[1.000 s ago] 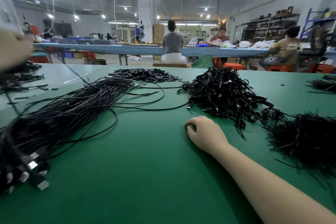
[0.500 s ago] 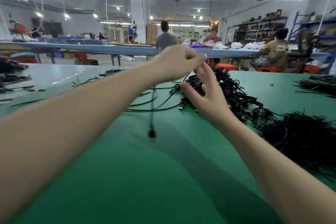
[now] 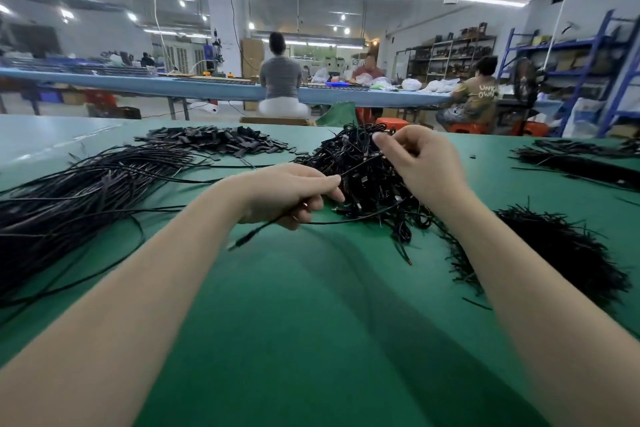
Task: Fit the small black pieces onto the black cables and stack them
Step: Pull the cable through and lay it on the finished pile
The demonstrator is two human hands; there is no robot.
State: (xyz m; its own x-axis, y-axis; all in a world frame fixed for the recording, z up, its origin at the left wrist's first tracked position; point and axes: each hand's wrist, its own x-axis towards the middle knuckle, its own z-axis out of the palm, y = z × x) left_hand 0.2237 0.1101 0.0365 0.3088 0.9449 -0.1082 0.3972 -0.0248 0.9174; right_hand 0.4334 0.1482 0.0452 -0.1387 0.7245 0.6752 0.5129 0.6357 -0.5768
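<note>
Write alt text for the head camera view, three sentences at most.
Over a green table, the left hand grips a thin black cable while the right hand pinches at something too small to make out. A tangled pile of short black cables lies behind both hands, with long black cables at left.

1. A thin black cable [image 3: 356, 165] runs taut between my two grips, its tail [image 3: 249, 236] hanging low.
2. Flat small black pieces [image 3: 221, 142] lie heaped behind.
3. Long loose black cables [image 3: 79, 198] fan out at left.
</note>
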